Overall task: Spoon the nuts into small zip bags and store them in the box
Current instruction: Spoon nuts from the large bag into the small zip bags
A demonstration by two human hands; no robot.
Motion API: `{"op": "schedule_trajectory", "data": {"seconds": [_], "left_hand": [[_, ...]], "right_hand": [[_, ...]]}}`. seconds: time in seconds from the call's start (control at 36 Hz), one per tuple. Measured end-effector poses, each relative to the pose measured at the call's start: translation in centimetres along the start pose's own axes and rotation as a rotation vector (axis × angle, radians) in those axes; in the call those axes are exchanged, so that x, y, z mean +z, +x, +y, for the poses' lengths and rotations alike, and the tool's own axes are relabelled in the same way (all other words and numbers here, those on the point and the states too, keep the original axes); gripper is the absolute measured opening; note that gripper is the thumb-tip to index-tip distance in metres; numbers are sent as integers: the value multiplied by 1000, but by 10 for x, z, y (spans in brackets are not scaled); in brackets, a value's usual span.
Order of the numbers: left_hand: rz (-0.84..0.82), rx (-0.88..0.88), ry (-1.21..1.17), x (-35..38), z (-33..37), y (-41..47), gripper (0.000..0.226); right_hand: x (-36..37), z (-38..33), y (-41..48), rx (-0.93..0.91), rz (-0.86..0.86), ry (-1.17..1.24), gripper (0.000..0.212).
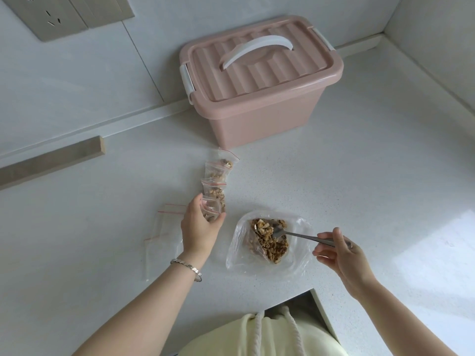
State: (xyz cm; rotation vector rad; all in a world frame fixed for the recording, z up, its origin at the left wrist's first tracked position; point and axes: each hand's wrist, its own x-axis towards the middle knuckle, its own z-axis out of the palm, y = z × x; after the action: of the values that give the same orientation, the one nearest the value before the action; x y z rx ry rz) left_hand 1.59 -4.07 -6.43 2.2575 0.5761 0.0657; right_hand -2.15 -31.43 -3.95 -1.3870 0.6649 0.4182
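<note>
Our left hand (199, 224) closes its grip on a small zip bag (211, 210) partly filled with nuts, while our right hand (339, 249) pinches the handle of a spoon (290, 233) whose loaded bowl rests in the nuts (270, 242) heaped in an open plastic bag (267, 244) on the white desk (359, 176). 3 filled bags (218, 176) lie just beyond, empty zip bags (162, 240) beside our left wrist, and the pink box (259, 83) stands behind with its lid on.
</note>
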Motion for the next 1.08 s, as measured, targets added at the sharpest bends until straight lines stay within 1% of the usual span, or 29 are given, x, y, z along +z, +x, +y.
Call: {"op": "schedule_trajectory", "data": {"seconds": [0.11,0.25,0.36,0.47,0.58,0.72,0.86,1.0,1.08], "left_hand": [[-13,61,40,-1,-3,-1,72],[11,46,-10,-2,-4,-2,64],[-4,94,-54,-5,-3,-8,60],[-53,126,-73,-6,-8,-18,62],[-99,94,-136,-4,-10,-26,66],[-137,35,-240,-2,-7,-28,68],[-143,2,-282,1,-11,-27,66],[-147,29,-299,2,-10,-26,52],[-169,14,-317,4,-13,-25,49]], "right_hand": [[-3,-2,-1,32,-32,13,38],[-5,-5,-5,30,-53,-9,41],[-3,-12,-11,-3,-70,30,42],[3,-24,-15,-64,-75,51,41],[20,-38,-17,-98,-102,95,42],[55,-43,-16,-92,-121,178,41],[90,-34,-13,-55,-90,207,40],[111,-21,-11,-22,-15,203,39],[117,-15,-12,-20,15,202,39]]}}
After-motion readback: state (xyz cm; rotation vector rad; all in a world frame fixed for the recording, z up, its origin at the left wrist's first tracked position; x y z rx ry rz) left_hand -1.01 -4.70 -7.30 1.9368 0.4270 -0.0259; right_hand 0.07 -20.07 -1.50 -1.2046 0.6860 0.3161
